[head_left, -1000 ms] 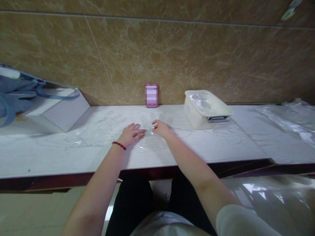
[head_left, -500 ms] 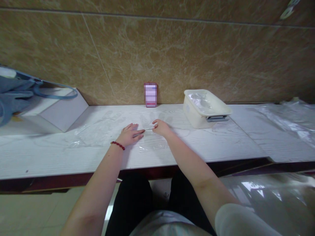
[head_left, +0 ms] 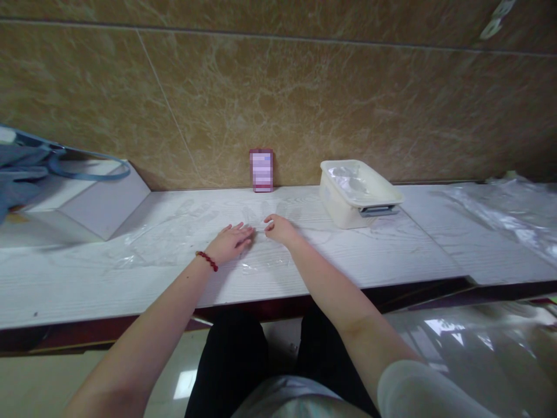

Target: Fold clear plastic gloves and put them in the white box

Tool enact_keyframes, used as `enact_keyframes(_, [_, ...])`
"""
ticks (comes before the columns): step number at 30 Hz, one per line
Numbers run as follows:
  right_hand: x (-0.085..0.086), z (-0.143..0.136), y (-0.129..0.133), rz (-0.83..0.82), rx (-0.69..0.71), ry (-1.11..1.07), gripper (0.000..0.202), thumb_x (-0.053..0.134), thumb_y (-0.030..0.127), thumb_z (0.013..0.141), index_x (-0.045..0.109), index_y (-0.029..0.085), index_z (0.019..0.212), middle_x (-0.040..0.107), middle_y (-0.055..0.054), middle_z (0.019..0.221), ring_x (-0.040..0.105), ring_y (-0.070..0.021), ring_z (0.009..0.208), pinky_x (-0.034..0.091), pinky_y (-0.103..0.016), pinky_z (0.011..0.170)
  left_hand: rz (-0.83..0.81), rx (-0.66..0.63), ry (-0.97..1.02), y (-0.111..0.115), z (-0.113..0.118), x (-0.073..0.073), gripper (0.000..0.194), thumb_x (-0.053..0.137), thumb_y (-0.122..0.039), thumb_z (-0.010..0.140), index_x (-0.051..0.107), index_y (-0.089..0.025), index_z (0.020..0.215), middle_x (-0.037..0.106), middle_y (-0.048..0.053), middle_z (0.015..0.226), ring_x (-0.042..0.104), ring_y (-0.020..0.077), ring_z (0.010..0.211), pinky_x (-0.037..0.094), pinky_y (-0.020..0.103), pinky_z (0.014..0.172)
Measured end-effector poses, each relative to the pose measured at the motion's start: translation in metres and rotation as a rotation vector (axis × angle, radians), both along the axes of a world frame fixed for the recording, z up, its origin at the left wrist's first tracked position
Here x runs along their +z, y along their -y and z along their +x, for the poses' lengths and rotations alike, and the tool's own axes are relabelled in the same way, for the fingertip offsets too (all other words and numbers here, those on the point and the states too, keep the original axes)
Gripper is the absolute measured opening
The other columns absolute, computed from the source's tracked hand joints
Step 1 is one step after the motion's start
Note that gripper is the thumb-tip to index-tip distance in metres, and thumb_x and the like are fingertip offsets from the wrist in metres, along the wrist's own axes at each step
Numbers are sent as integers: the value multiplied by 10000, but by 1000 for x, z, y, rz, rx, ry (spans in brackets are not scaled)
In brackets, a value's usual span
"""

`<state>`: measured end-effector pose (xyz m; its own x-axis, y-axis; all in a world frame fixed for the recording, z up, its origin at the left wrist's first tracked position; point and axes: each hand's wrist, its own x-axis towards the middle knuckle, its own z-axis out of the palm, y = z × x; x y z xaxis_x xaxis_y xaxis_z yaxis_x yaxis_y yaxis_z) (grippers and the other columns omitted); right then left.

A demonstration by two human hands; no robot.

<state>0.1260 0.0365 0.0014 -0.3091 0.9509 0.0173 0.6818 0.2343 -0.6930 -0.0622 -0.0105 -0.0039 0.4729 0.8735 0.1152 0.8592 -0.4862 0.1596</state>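
Observation:
A thin piece of clear plastic film [head_left: 266,265] lies on the white wood-grain tabletop below and between my hands. My left hand [head_left: 230,241], with a red beaded bracelet at its wrist, rests flat at the film's left side, its fingers stretched out. My right hand [head_left: 281,230] is at the film's upper right, with thumb and forefinger bent together; whatever is between them is too faint to make out. More clear plastic film [head_left: 163,238] is spread on the table to the left of my left hand.
An upright phone [head_left: 262,171] with a blurred screen leans against the brown tiled wall [head_left: 296,93]. A cream plastic box [head_left: 342,206] with a grey latch holds clear plastic. A white box [head_left: 104,200] with a blue strap stands left. Crumpled plastic [head_left: 517,200] lies far right.
The thin white line stretched between my hands no longer shows. My left fingers have drawn slightly away from the middle. The whole view has shifted a little.

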Motion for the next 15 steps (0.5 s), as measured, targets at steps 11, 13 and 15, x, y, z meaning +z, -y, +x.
enact_keyframes(11, [5, 1, 1, 4, 6, 41, 327, 566, 99, 608, 543, 191, 920, 615, 30, 702, 545, -87, 631, 386, -173, 567, -48, -58, -170, 8, -1, 4, 476, 192, -413, 855, 325, -239, 1278, 344, 2, 1331, 207, 237, 1248, 186, 471, 977])
enact_keyframes(13, [5, 2, 1, -3, 1, 43, 322, 572, 103, 609, 544, 192, 917, 614, 31, 705, 544, -87, 632, 387, -173, 568, -49, -75, -186, 8, -3, 4, 486, 182, -421, 856, 309, -235, 1286, 326, 4, 1342, 189, 232, 1254, 176, 460, 984])
enact_keyframes(15, [6, 2, 0, 4, -2, 52, 304, 573, 105, 615, 548, 189, 905, 613, 30, 701, 545, -90, 636, 389, -175, 574, -46, -84, -191, 7, -5, 4, 490, 173, -427, 857, 299, -238, 1291, 312, 7, 1349, 178, 229, 1258, 164, 454, 989])
